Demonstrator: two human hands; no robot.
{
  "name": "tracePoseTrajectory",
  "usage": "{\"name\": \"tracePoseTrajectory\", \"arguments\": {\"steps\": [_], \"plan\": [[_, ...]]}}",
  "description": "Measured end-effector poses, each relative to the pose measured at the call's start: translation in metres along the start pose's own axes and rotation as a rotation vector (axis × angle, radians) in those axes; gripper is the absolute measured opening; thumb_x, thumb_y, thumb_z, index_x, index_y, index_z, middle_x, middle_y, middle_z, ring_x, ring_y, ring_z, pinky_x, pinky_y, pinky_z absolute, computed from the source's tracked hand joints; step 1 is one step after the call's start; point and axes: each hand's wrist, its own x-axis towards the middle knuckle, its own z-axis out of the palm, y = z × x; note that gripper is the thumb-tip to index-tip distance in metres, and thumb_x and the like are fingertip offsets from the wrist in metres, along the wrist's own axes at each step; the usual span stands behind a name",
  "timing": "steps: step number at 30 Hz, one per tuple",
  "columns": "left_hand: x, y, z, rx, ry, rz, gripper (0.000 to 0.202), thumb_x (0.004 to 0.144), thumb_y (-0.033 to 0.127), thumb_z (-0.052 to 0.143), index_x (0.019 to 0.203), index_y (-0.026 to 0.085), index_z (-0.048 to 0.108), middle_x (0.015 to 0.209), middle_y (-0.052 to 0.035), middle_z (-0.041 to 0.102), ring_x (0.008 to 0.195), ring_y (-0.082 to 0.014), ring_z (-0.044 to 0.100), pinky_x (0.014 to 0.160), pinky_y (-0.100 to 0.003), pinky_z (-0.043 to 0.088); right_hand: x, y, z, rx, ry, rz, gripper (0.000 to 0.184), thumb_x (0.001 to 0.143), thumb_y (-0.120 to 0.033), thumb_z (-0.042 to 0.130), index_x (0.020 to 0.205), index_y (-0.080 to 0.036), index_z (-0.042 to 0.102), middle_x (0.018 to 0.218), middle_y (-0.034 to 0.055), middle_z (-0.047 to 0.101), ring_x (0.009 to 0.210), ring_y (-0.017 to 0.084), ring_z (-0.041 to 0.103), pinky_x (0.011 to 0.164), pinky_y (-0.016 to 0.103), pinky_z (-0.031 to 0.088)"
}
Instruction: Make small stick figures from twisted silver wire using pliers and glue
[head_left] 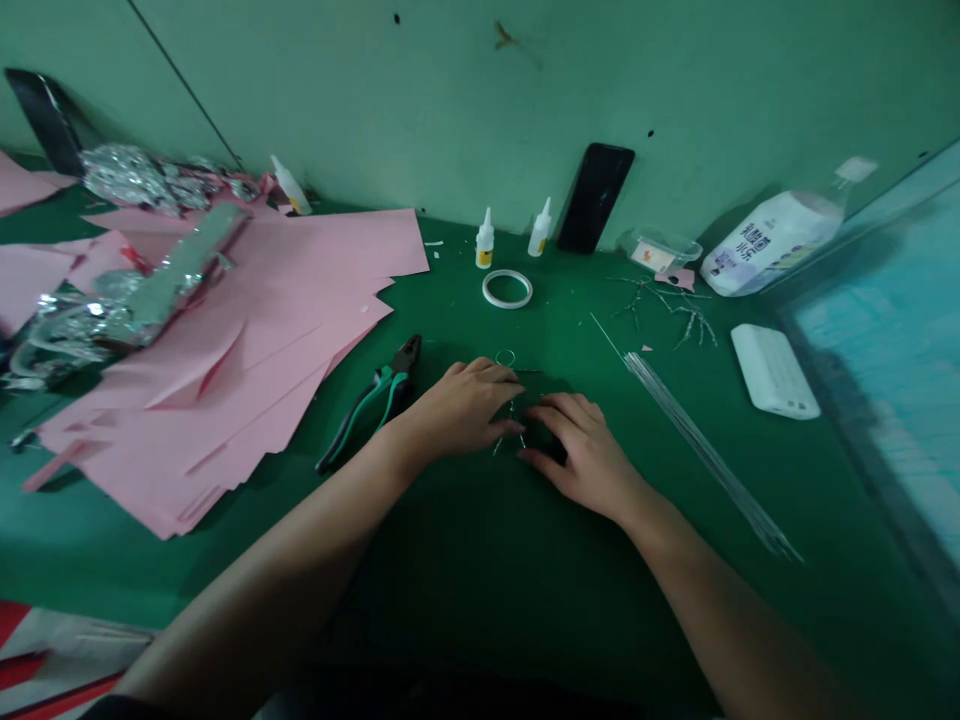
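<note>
A small figure of twisted silver wire (512, 408) with a round loop (506, 357) at its top lies on the green table between my hands. From its left side, my left hand (474, 405) has its fingers and thumb closed around the wire. My right hand (574, 445) is curled at the other side, its thumb and forefinger at the wire's lower strands. Parts of the wire are hidden by my fingers. Left of my left hand lie pliers (386, 395) with green and black handles.
Pink paper sheets (277, 300) and crumpled silver foil (124, 180) cover the left side. Behind stand glue bottles (485, 242), a white ring (486, 293) and a phone (596, 198). To the right lie a wire bundle (697, 440), a white power bank (775, 370) and a large bottle (772, 240).
</note>
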Motion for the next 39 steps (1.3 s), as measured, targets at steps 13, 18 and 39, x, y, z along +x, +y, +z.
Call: {"name": "tracePoseTrajectory", "arguments": {"steps": [13, 18, 39], "plan": [[0.004, -0.008, 0.009, -0.040, -0.071, -0.011, 0.084, 0.087, 0.037, 0.065, 0.154, 0.025, 0.016, 0.153, -0.0122, 0.039, 0.144, -0.0284, 0.029, 0.110, -0.047, 0.029, 0.007, 0.001, -0.003, -0.168, -0.092, -0.016, 0.053, 0.091, -0.049, 0.051, 0.141, -0.032, 0.047, 0.151, 0.0089, 0.041, 0.135, 0.035, 0.034, 0.097, 0.053, 0.033], [0.000, 0.002, 0.011, -0.064, -0.044, -0.122, 0.078, 0.086, 0.031, 0.063, 0.152, 0.027, 0.021, 0.157, -0.0094, 0.033, 0.145, -0.0306, 0.026, 0.112, -0.048, 0.029, 0.009, 0.003, -0.002, -0.171, -0.090, -0.008, 0.054, 0.089, -0.051, 0.053, 0.140, -0.033, 0.048, 0.149, 0.0088, 0.043, 0.132, 0.036, 0.036, 0.093, 0.054, 0.035], [-0.013, 0.018, 0.024, -0.245, 0.247, -0.410, 0.063, 0.079, 0.023, 0.066, 0.138, 0.018, 0.042, 0.152, -0.0161, 0.035, 0.143, -0.0316, 0.029, 0.112, -0.050, 0.033, 0.011, 0.008, 0.001, -0.099, -0.031, -0.023, 0.060, 0.088, -0.058, 0.048, 0.137, -0.024, 0.048, 0.144, 0.0125, 0.049, 0.128, 0.036, 0.042, 0.095, 0.054, 0.035]]}}
